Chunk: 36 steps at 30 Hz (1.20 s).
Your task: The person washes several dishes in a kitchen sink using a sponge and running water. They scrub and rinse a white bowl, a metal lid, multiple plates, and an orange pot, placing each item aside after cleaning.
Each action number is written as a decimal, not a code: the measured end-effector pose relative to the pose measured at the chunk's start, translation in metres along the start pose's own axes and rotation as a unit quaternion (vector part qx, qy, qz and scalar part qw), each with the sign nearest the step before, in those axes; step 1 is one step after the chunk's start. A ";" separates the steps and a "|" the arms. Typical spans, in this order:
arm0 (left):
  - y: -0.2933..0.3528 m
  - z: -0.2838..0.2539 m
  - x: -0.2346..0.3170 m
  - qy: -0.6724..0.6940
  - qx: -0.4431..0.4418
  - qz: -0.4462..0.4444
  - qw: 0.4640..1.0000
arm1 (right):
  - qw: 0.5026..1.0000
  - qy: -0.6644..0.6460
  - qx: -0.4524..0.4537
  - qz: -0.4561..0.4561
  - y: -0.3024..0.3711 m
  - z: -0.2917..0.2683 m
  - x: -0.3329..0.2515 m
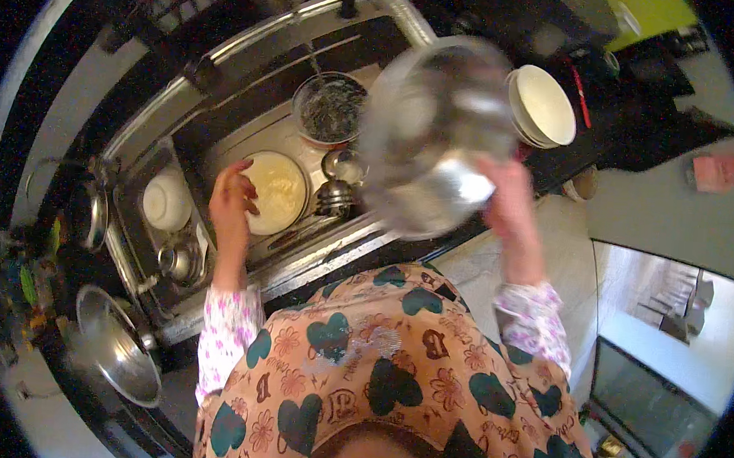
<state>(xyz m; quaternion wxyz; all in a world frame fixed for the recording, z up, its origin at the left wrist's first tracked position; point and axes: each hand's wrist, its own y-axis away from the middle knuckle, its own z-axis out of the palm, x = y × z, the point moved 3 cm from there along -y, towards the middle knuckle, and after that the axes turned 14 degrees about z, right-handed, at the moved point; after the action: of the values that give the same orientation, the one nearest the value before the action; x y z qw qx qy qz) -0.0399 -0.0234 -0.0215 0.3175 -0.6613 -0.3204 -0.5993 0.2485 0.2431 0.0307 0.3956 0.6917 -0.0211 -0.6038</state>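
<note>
Right hand (510, 196) grasping a steel basin (437, 136) by its edge above the sink's (318, 260) right side, best steered clear of stacked white bowls (547, 105); left hand (233, 198) loosely open at a pale round bowl (280, 196), contact unclear.

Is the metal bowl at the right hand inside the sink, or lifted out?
Lifted out: the right hand holds the metal bowl by its edge, and it hides part of the sink's rim.

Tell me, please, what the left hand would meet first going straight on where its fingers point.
Probably the pale round bowl in the sink; the left hand overlaps the bowl's left edge in view, but depth is unclear.
</note>
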 end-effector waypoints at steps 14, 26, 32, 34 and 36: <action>-0.010 -0.058 -0.178 -0.613 -0.037 -0.017 0.789 | 0.948 0.058 0.291 -0.115 -0.042 -0.394 0.038; -0.009 -0.071 -0.196 -0.545 0.102 -0.163 0.816 | 0.970 0.138 0.200 0.002 -0.096 -0.335 0.037; -0.014 -0.091 -0.242 -0.498 0.047 -0.212 0.839 | 0.956 -0.099 0.245 0.123 -0.104 -0.347 0.033; -0.008 -0.118 -0.278 -0.485 0.037 -0.246 0.838 | 0.955 -0.067 0.239 0.162 -0.098 -0.333 0.037; -0.009 -0.117 -0.300 -0.483 -0.009 -0.228 0.845 | 0.957 0.000 0.219 0.192 -0.065 -0.325 0.039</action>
<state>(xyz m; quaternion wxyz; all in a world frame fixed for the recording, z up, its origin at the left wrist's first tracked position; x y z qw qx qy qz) -0.1389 -0.1244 -0.3103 -0.0292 -0.7783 -0.5697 -0.2624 0.5067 0.4373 -0.0522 0.3431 0.7445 -0.2851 -0.4968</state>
